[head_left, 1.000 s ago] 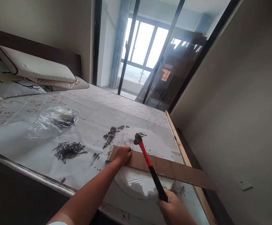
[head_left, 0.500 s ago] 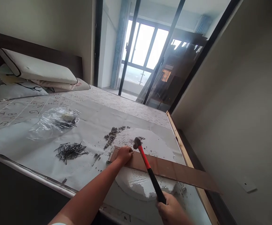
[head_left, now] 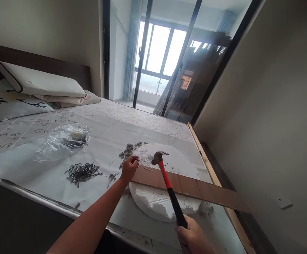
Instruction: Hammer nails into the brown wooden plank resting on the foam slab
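In my right hand [head_left: 193, 233] is a claw hammer [head_left: 166, 176] with a red and black handle, wrapped by closed fingers. Its head hangs above the far edge of a brown wooden board [head_left: 187, 185]. My left hand [head_left: 130, 168] is at the board's left end, its fingers curled toward the thumb; whether something small is between them cannot be made out. A short row of small pale dots, like nail heads, [head_left: 146, 168] runs along the board's far edge near that hand. Under the board lies a rough white foam slab [head_left: 153, 204].
Left of the board are a pile of loose nails [head_left: 83, 173] and a clear plastic bag [head_left: 63, 139] with dark contents. Grey crumbs [head_left: 128, 151] lie beside the foam. Pillows [head_left: 42, 83] rest at the headboard. A wooden rail [head_left: 206, 160] runs along the bed's right side.
My left hand has moved left from the board's top to its left end, uncovering the row of dots. The hammer stays in my right hand, its head slightly farther right.
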Action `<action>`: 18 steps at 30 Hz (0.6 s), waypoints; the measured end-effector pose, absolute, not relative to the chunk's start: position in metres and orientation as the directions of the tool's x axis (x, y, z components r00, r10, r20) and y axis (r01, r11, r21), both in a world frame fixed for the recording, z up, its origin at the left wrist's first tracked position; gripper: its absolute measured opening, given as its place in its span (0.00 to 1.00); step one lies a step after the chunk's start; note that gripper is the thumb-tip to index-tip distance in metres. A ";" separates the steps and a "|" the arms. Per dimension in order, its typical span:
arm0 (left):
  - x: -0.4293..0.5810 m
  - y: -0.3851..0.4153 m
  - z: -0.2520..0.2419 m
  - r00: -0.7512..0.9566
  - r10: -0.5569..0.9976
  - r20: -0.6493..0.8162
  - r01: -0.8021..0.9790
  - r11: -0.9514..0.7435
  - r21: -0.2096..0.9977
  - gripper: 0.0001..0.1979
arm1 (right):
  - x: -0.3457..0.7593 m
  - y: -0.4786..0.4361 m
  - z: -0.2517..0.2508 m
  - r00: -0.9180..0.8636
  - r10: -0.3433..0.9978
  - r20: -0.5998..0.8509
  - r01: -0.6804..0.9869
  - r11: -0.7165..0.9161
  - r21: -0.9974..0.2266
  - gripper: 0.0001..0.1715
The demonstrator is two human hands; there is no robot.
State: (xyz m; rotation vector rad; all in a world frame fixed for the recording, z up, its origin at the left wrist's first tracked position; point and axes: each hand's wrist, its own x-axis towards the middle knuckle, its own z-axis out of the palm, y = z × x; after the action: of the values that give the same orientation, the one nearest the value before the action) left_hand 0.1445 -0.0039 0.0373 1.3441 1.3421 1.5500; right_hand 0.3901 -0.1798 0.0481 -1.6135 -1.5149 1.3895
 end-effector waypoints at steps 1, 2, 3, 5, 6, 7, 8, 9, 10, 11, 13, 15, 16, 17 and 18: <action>0.141 -0.006 0.040 -0.254 0.926 0.278 0.146 -0.247 0.958 0.11 | 0.392 -0.182 0.051 -0.145 0.950 -0.275 0.434 -0.189 -0.881 0.10; 0.138 -0.008 0.042 -0.271 0.918 0.291 0.167 -0.253 0.953 0.12 | 0.396 -0.184 0.054 -0.150 0.963 -0.222 0.480 -0.126 -0.868 0.10; 0.133 -0.011 0.044 -0.289 0.908 0.303 0.189 -0.256 0.948 0.12 | 0.400 -0.186 0.055 -0.171 0.971 -0.168 0.533 -0.053 -0.845 0.09; 0.123 -0.015 0.048 -0.326 0.888 0.325 0.236 -0.257 0.937 0.13 | 0.409 -0.189 0.053 -0.228 0.969 -0.094 0.641 0.076 -0.764 0.08; 0.117 -0.018 0.049 -0.342 0.877 0.336 0.259 -0.256 0.931 0.14 | 0.414 -0.191 0.051 -0.249 0.965 -0.076 0.699 0.125 -0.704 0.06; 0.111 -0.021 0.051 -0.358 0.867 0.346 0.282 -0.253 0.926 0.14 | 0.418 -0.193 0.047 -0.260 0.963 -0.077 0.759 0.154 -0.633 0.04; 0.105 -0.025 0.052 -0.375 0.857 0.353 0.304 -0.246 0.921 0.15 | 0.420 -0.195 0.044 -0.264 0.960 -0.098 0.815 0.167 -0.555 0.03; 0.099 -0.028 0.054 -0.395 0.847 0.356 0.324 -0.234 0.917 0.16 | 0.422 -0.197 0.042 -0.261 0.957 -0.126 0.864 0.173 -0.473 0.06; 0.094 -0.032 0.056 -0.413 0.838 0.357 0.343 -0.219 0.913 0.16 | 0.422 -0.198 0.040 -0.259 0.954 -0.151 0.902 0.183 -0.392 0.10; 0.088 -0.036 0.057 -0.429 0.831 0.353 0.359 -0.202 0.911 0.16 | 0.420 -0.200 0.040 -0.263 0.950 -0.166 0.927 0.202 -0.316 0.14; 0.078 -0.044 0.060 -0.458 0.818 0.348 0.379 -0.174 0.909 0.17 | 0.413 -0.203 0.043 -0.291 0.944 -0.152 0.945 0.260 -0.196 0.18; 0.070 -0.050 0.063 -0.474 0.804 0.359 0.391 -0.174 0.904 0.17 | 0.403 -0.202 0.046 -0.355 0.929 -0.104 0.931 0.341 -0.131 0.20; 0.067 -0.053 0.064 -0.480 0.794 0.372 0.396 -0.183 0.900 0.17 | 0.396 -0.200 0.045 -0.394 0.915 -0.088 0.916 0.384 -0.113 0.21; 0.065 -0.056 0.066 -0.482 0.785 0.389 0.403 -0.195 0.894 0.17 | 0.390 -0.197 0.044 -0.433 0.898 -0.074 0.900 0.425 -0.099 0.21; 0.064 -0.059 0.067 -0.480 0.778 0.406 0.417 -0.206 0.885 0.17 | 0.383 -0.194 0.041 -0.464 0.884 -0.065 0.885 0.458 -0.089 0.21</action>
State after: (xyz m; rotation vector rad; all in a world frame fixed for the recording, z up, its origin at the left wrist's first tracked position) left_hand 0.0642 -0.0586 0.0672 1.4018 1.7595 1.7362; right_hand 0.3834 -0.1939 0.0408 -1.6314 -2.6901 0.1726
